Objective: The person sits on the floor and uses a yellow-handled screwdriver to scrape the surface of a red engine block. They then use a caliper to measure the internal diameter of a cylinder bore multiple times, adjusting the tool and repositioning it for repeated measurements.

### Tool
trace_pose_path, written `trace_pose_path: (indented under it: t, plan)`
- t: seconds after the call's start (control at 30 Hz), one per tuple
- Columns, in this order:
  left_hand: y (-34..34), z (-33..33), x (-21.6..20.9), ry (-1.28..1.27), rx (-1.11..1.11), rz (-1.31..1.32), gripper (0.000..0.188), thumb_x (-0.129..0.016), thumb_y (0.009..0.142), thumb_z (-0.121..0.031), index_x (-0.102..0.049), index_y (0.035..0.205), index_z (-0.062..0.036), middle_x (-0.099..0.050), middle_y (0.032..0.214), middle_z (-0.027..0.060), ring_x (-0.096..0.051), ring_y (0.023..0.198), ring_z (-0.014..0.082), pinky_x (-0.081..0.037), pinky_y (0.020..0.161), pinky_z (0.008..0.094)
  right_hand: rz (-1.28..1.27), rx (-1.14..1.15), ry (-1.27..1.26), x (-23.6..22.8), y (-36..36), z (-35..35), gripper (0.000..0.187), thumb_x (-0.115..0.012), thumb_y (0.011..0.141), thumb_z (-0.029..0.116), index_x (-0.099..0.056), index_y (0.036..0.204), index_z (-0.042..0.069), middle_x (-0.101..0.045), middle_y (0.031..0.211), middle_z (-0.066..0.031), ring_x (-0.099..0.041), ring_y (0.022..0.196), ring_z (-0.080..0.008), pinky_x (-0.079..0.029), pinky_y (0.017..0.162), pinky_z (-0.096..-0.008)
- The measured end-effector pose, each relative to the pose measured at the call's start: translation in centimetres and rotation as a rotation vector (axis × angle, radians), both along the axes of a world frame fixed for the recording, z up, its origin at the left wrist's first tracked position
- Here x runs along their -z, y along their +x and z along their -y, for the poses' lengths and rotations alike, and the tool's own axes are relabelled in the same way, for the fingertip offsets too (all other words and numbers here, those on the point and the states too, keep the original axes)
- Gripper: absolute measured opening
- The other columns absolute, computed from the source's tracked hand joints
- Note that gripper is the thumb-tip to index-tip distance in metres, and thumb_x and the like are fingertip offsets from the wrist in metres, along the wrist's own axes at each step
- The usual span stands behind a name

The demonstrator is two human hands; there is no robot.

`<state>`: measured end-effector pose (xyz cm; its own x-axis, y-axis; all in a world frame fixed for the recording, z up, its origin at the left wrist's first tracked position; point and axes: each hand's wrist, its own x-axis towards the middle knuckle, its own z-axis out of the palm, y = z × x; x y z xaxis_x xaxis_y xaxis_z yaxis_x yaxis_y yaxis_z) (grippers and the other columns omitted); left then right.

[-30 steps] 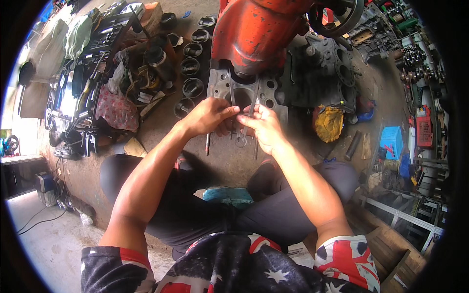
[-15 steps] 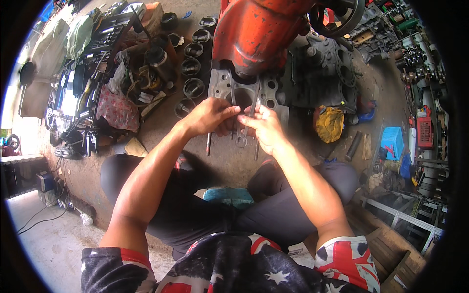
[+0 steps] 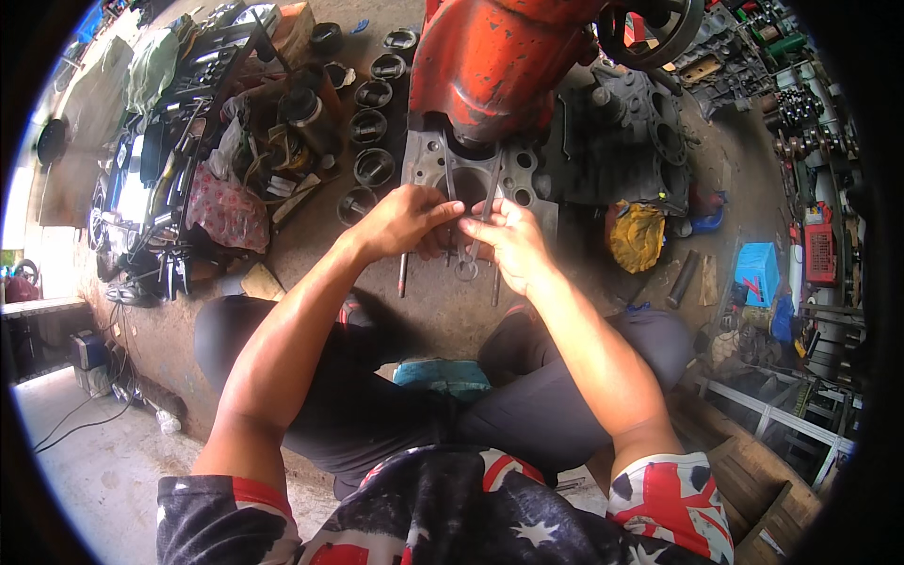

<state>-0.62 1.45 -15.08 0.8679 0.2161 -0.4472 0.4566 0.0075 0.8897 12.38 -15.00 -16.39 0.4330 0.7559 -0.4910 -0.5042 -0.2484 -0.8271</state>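
Observation:
Between my two hands is a metal caliper with two long thin legs and a rounded near end. The legs point away from me, over a bore of the grey engine block. My left hand pinches it from the left, thumb on top. From the right, my right hand grips it with thumb and fingers, and the two thumb tips nearly meet. Some fingertips are hidden under the hands. Right above the block's far part stands a red machine head with chipped paint.
Pistons stand in a row left of the block. A tool-covered bench is farther left. At right lie another dark engine block, a yellow cloth or bag and a blue box. A handwheel juts out at the top.

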Motion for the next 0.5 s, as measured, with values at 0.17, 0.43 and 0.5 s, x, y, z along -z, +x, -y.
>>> trace_pose_path:
  t: [0.17, 0.43, 0.5]
  plan:
    - [-0.05, 0.05, 0.01, -0.012, -0.001, 0.011, 0.042, -0.059, 0.104, -0.036, -0.064, 0.096, 0.0044, -0.068, 0.075, 0.0093, -0.069, 0.062, 0.0163, -0.058, 0.055, 0.0283, 0.001, 0.005, -0.003, 0.09, -0.12, 0.1, 0.033, -0.077, 0.088, 0.006, -0.056, 0.113, 0.0, -0.067, 0.096, -0.0092, -0.067, 0.082, -0.0157, -0.057, 0.066, -0.0287]
    - [0.07, -0.04, 0.03, -0.017, 0.004, 0.009, 0.042, -0.058, 0.104, -0.036, -0.064, 0.095, 0.0047, -0.069, 0.074, 0.0097, -0.07, 0.062, 0.0169, -0.058, 0.055, 0.0285, -0.014, 0.005, -0.008, 0.37, 0.13, 0.01, 0.033, -0.077, 0.087, 0.006, -0.057, 0.113, 0.0, -0.068, 0.095, -0.0096, -0.067, 0.075, -0.0162, -0.054, 0.061, -0.0275]
    - [0.05, -0.02, -0.02, -0.007, 0.004, 0.008, 0.041, -0.058, 0.104, -0.035, -0.064, 0.095, 0.0047, -0.069, 0.074, 0.0098, -0.07, 0.062, 0.017, -0.058, 0.055, 0.0285, -0.007, 0.001, -0.01, 0.33, 0.12, 0.04, 0.033, -0.077, 0.087, 0.006, -0.057, 0.113, 0.0, -0.068, 0.093, -0.0092, -0.067, 0.074, -0.0162, -0.054, 0.061, -0.0277]
